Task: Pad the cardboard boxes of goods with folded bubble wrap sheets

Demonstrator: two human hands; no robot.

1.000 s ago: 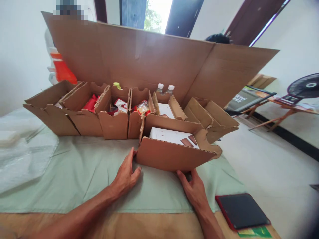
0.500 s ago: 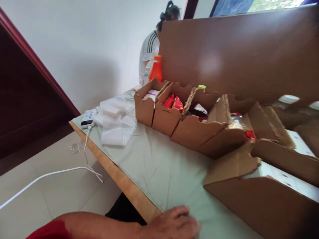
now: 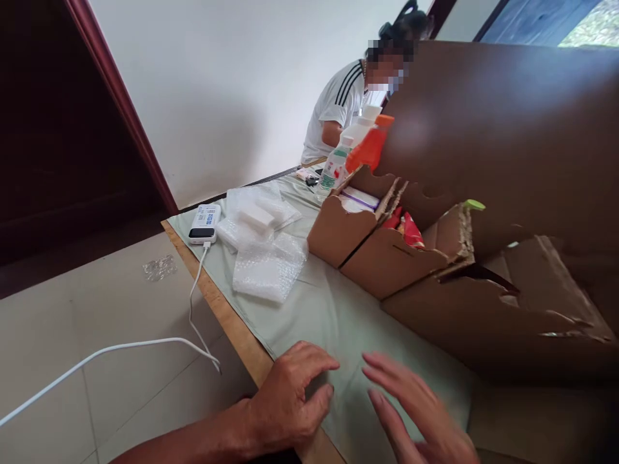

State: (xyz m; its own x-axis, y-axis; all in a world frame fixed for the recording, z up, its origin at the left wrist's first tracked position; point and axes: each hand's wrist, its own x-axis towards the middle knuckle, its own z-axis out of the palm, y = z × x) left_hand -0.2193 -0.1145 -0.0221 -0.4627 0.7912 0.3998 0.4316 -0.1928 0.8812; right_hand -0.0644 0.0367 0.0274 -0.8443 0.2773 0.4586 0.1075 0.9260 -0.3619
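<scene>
My left hand is at the near edge of the cloth-covered table, fingers curved and apart, holding nothing. Facing it from the right, my right hand is slightly blurred, with thumb and fingers spread and nothing between them. Beyond both hands lie several clear bubble wrap pieces, with a small white block among them. To the right of the wrap runs a row of cardboard bins. Red packets show in one bin, and a white box with a purple stripe in the end bin.
A white power bank with a white cable sits at the table's left corner. An orange bottle and clear bottles stand behind the bins. A person in a white shirt sits at the far end, beside a tall cardboard panel.
My left hand has risen and moved left from the table edge, its fingers opening. My right hand has come into view. The camera has turned, shifting the bins and the wrap rightward.
</scene>
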